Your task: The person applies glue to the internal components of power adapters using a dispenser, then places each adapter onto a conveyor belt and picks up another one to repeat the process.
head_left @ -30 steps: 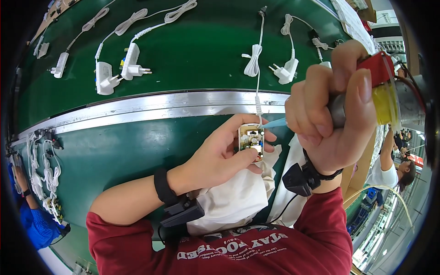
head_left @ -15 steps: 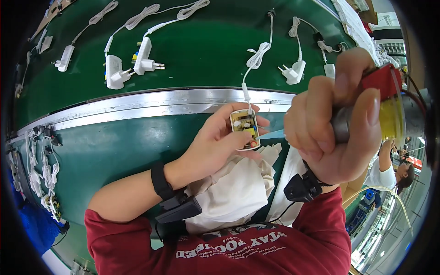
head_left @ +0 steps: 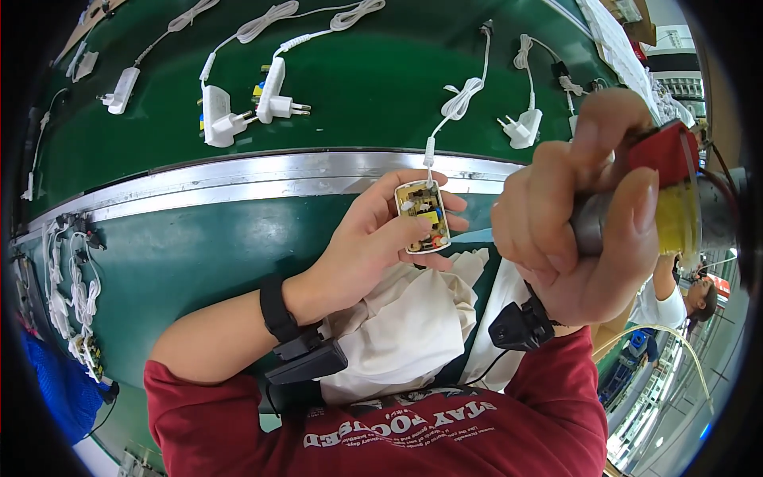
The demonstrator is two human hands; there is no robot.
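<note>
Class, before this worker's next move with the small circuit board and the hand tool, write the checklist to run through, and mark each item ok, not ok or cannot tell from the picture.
1. Left hand has a firm grip on the circuit board: ok, fingers wrap its edges.
2. Board's component side faces up: ok.
3. White cable attached to the board: ok, it leads off the top edge.
4. Right hand holds the tool securely: ok.
5. Tool tip lined up with the board: cannot tell, the tip is hidden.
6. White cloth clear of the board: ok, it lies below it.
</note>
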